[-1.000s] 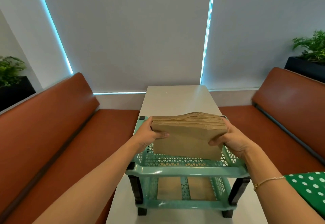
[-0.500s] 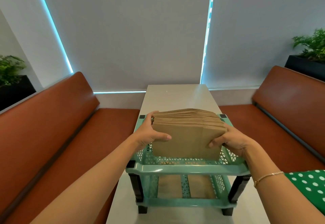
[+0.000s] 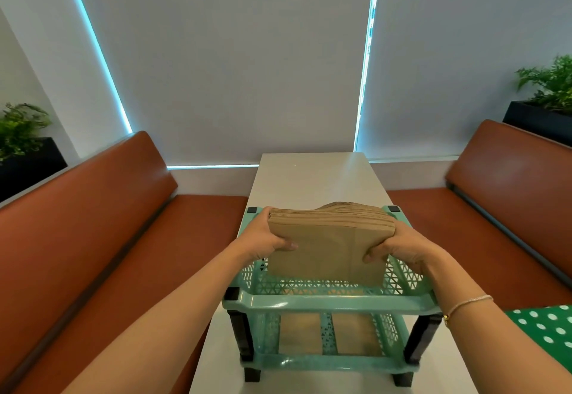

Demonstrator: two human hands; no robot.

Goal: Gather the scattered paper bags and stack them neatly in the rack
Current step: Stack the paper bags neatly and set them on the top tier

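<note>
Stack of brown paper bags (image 3: 331, 239) held upright between both hands, over the top tier of a mint-green plastic rack (image 3: 334, 302). Left hand (image 3: 263, 236) grips the stack's left edge, thumb curled onto the near face, fingers hidden behind. Right hand (image 3: 399, 246) grips the right edge the same way, thumb on the near face. Bottom edge of the stack sits low inside the top tray, hidden behind the perforated near wall; cannot tell if it touches the tray floor. Stack leans slightly, top edges fanned toward the far side.

Rack has two tiers on black legs and stands on the near end of a pale narrow table (image 3: 312, 177). More brown bags (image 3: 328, 333) lie flat on the lower tier, seen through the gap under the top rim.

Thin bracelet (image 3: 464, 305) on the right wrist. Green polka-dot fabric (image 3: 544, 328) at the near right edge. Brown benches (image 3: 102, 214) on both sides of the table, grey blinds (image 3: 241, 62) at the far end, potted plants (image 3: 21, 127) at far left and far right.
</note>
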